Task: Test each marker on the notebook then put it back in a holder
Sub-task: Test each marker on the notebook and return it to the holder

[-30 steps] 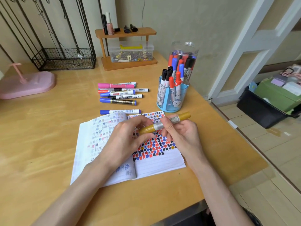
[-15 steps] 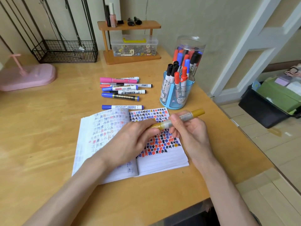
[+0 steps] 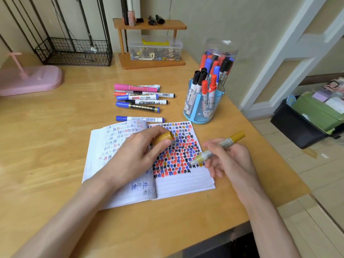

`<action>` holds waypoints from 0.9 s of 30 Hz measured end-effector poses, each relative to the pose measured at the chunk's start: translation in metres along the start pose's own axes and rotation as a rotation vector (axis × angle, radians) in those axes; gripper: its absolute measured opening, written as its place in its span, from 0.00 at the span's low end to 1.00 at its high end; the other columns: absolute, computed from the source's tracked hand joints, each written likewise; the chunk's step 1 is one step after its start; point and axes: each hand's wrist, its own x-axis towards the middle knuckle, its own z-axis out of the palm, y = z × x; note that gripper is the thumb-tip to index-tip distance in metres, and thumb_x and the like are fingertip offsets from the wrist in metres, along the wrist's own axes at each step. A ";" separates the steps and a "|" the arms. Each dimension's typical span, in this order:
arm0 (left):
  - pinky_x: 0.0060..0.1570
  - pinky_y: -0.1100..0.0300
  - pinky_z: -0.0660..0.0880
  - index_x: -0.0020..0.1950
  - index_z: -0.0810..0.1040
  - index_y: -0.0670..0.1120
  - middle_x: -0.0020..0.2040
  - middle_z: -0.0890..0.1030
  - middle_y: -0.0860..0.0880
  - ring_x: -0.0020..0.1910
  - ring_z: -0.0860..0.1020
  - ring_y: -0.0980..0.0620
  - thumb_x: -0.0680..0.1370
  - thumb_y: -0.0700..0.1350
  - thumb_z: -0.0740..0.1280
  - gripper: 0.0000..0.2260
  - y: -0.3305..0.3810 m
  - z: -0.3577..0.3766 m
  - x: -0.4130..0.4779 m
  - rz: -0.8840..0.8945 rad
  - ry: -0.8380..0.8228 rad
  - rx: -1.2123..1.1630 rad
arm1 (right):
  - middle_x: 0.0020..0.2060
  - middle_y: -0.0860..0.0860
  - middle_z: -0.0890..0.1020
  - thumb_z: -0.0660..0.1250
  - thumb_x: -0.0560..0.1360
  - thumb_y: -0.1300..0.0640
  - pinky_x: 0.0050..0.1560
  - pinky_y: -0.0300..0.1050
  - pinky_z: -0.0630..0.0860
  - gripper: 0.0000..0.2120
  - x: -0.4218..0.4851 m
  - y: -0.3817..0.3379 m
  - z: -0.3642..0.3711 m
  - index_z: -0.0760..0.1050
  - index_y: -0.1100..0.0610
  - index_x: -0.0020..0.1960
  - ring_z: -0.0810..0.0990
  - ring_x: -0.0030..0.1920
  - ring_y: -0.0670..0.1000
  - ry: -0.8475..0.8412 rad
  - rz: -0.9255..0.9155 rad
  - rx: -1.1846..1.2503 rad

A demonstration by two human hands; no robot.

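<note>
The notebook (image 3: 184, 181) is laid open flat on the table, its right page filled from the top with rows of red, blue and black test marks. A gold marker (image 3: 219, 148), uncapped, is gripped in the right hand (image 3: 230, 162) and slanted with its tip toward 8 o'clock, at or just above that page. Its gold cap (image 3: 163, 137) is held in the left hand (image 3: 137, 153). Loose markers (image 3: 141, 99) are lined up at 12 o'clock from the notebook. At 1 o'clock stands a blue holder (image 3: 202, 110) stocked with upright markers, with a clear jar (image 3: 221, 51) of markers behind it.
</note>
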 end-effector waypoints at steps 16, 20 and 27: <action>0.45 0.61 0.75 0.65 0.75 0.58 0.48 0.83 0.58 0.44 0.80 0.58 0.84 0.60 0.62 0.12 0.013 0.007 -0.007 0.043 -0.093 0.066 | 0.29 0.57 0.74 0.75 0.77 0.57 0.32 0.34 0.70 0.05 -0.015 0.011 -0.005 0.85 0.60 0.46 0.72 0.31 0.49 0.079 -0.072 -0.017; 0.46 0.54 0.77 0.64 0.75 0.59 0.47 0.84 0.58 0.45 0.82 0.57 0.84 0.61 0.61 0.12 0.011 0.008 -0.006 0.038 -0.091 0.040 | 0.29 0.58 0.74 0.72 0.80 0.57 0.29 0.36 0.69 0.10 -0.014 0.012 -0.004 0.83 0.63 0.44 0.71 0.29 0.50 0.110 -0.067 -0.009; 0.48 0.48 0.80 0.64 0.74 0.59 0.50 0.85 0.59 0.49 0.85 0.56 0.83 0.62 0.62 0.13 0.011 0.008 -0.006 0.017 -0.095 -0.001 | 0.25 0.54 0.76 0.70 0.82 0.58 0.27 0.38 0.70 0.10 -0.012 0.016 0.000 0.82 0.64 0.46 0.72 0.25 0.51 0.140 -0.065 -0.021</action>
